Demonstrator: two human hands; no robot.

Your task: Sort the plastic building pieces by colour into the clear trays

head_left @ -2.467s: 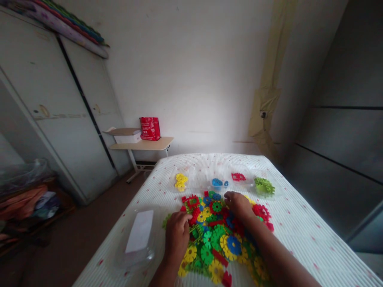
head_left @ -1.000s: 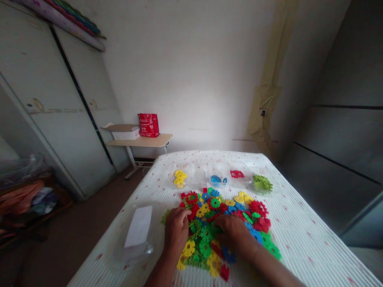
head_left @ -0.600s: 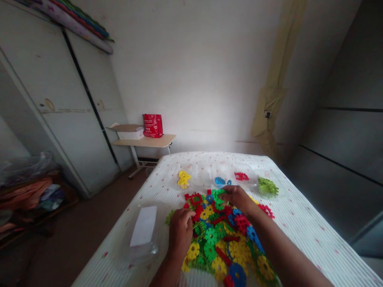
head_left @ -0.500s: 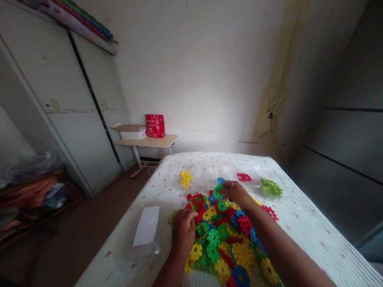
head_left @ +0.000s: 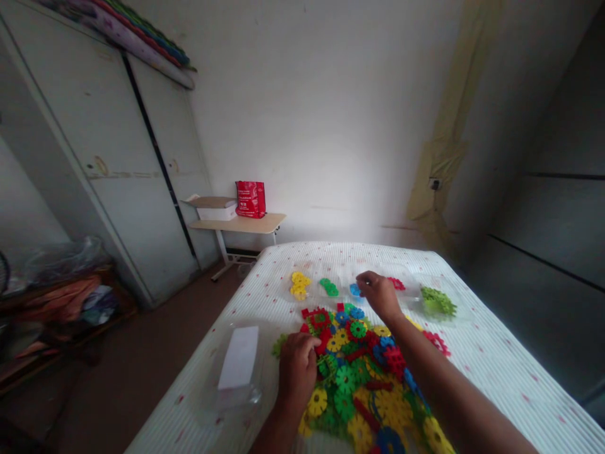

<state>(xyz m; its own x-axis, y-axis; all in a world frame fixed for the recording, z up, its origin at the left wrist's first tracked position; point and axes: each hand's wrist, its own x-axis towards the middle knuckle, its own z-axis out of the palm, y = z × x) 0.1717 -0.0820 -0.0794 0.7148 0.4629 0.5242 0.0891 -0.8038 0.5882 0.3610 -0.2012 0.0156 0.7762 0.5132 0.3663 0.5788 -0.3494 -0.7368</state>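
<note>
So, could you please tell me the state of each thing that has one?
Mixed pile: loose, spread out
Yellow group: in clear plastic
Green group: in clear plastic
Light green group: heaped
Blue group: partly hidden
Red group: partly hidden
Left hand: curled at pile's left edge
Right hand: fingers bent, grip unclear
Red bag: upright
Cabinet doors: apparently shut

head-worn camera, looking forward and down, table point(head_left: 501, 384) near, wall point(head_left: 312, 126) beyond

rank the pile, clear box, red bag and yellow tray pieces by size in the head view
Largest to smallest, as they look:
1. pile
2. clear box
3. red bag
4. yellow tray pieces
</note>
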